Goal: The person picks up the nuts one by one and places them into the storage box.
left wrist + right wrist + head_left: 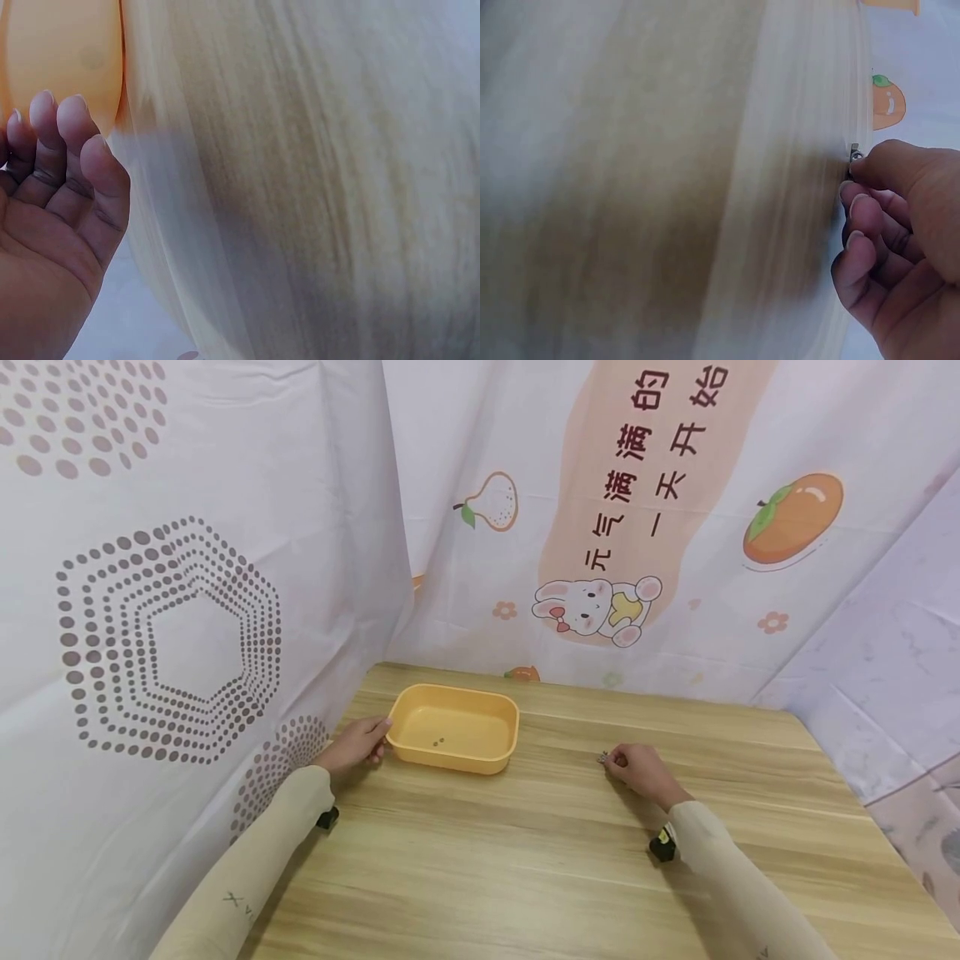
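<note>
A shallow yellow plastic basin (453, 762) stands on the wooden table, with two tiny grey metal pieces (438, 742) on its floor. My left hand (355, 746) holds the basin's left rim, thumb over the edge. In the left wrist view, the curled fingers (56, 124) lie against the basin's outer wall (67, 56). To the right of the basin, my right hand (637, 770) is low over the table and pinches at small shiny metal pieces (602, 758). One metal piece (856, 155) shows at the thumb tip in the right wrist view; its exact kind is too small to tell.
The wood-grain table (480, 852) ends at a printed cloth (465, 610) behind. Another white cloth (337, 568) hangs close along the left, next to my left arm. A dark wrist device (663, 845) sits under my right wrist.
</note>
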Demonstrator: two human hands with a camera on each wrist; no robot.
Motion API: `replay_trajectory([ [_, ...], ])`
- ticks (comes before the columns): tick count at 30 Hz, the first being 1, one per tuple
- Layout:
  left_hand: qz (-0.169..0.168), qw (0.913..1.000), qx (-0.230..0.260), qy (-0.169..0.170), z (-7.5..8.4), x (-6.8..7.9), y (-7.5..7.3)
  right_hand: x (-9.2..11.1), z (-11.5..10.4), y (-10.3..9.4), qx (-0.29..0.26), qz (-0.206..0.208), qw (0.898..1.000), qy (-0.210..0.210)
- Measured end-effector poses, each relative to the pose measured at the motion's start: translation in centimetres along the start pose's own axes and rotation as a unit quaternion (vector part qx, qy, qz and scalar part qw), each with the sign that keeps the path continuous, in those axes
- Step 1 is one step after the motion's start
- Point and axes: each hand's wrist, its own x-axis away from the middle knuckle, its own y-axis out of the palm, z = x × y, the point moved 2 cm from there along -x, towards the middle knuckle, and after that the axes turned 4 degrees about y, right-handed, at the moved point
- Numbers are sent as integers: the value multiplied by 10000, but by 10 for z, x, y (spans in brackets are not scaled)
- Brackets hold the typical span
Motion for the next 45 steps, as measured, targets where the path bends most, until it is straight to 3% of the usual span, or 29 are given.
replay_trajectory([
  [8, -40, 10000, 31, 0, 0, 2, 0, 5, -1, 0, -553, -184, 9976, 362],
  [19, -21, 10000, 20, 21, 0, 2, -2, 7, -3, -2, -271, 187, 9994, 116],
  [45, 19, 10000, 16, -65, 3, 2, 0, 8, -19, -4, -374, 287, 9989, -11],
])
